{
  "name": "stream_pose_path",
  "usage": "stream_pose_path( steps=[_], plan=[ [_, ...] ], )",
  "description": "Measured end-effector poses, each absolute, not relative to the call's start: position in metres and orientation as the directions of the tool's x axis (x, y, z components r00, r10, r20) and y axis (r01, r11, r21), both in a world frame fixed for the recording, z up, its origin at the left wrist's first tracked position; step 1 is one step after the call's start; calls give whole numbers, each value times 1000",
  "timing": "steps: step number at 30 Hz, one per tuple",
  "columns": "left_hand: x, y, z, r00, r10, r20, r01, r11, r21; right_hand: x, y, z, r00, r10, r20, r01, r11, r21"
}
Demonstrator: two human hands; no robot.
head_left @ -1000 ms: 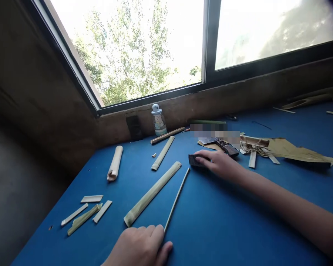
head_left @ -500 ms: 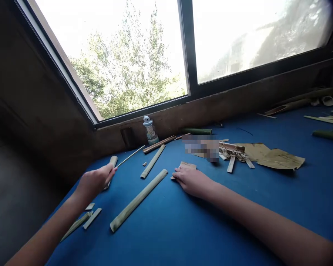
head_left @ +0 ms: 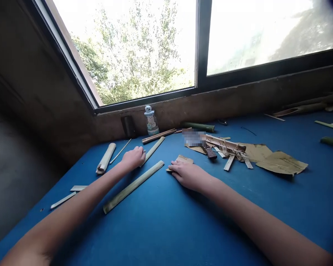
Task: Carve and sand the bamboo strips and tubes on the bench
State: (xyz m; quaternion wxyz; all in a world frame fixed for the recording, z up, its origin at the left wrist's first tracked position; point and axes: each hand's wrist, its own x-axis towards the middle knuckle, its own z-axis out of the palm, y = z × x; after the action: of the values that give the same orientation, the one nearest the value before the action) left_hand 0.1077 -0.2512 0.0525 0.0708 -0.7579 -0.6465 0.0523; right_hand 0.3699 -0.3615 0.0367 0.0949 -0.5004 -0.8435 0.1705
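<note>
My left hand point(head_left: 133, 158) rests with curled fingers over the end of a pale bamboo strip point(head_left: 154, 148). My right hand point(head_left: 187, 175) lies on a small tan piece of bamboo sheath point(head_left: 183, 159), covering most of it. Between my hands, a long green-skinned bamboo strip point(head_left: 133, 187) lies slanted on the blue table point(head_left: 166, 229). Left of my left hand are a thin bamboo stick point(head_left: 120, 151) and a split bamboo tube section point(head_left: 106, 158).
A small figure-topped bottle point(head_left: 151, 121) stands against the window ledge. Past my right hand lie a dark-handled knife point(head_left: 210, 153), dried bamboo leaves point(head_left: 281, 163) and short slats. A blurred patch point(head_left: 193, 138) hides part of the pile. Thin strips lie at lower left.
My left hand has moved right from the tube to the pale strip, and the thin stick is out of it, lying on the table. My right hand stays on the tan piece.
</note>
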Motion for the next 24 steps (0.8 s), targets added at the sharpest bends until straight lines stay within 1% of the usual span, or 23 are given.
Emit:
stream_pose_path(
  steps=[3, 9, 13, 16, 21, 22, 24],
  plan=[
    [110, -236, 52, 139, 990, 29, 977, -133, -167, 370, -362, 37, -482, 876, -21, 815, 440, -377],
    [102, -220, 52, 213, 977, 19, 965, -207, -159, 369, -363, 38, -480, 877, -27, 820, 437, -370],
    [99, -227, 49, 221, 975, 35, 963, -212, -167, 371, -363, 37, -487, 873, -25, 813, 443, -377],
    [83, -237, 57, 196, 979, 55, 966, -183, -181, 371, -363, 36, -487, 873, -17, 811, 444, -381],
    [53, -253, 79, 96, 988, 122, 974, -67, -217, 369, -363, 35, -478, 878, -28, 817, 433, -380],
    [53, -256, 81, 95, 988, 122, 974, -67, -217, 369, -363, 35, -478, 878, -30, 817, 433, -381],
    [63, -264, 81, 136, 987, 82, 973, -118, -200, 369, -363, 34, -483, 875, -28, 814, 436, -384]
  ],
)
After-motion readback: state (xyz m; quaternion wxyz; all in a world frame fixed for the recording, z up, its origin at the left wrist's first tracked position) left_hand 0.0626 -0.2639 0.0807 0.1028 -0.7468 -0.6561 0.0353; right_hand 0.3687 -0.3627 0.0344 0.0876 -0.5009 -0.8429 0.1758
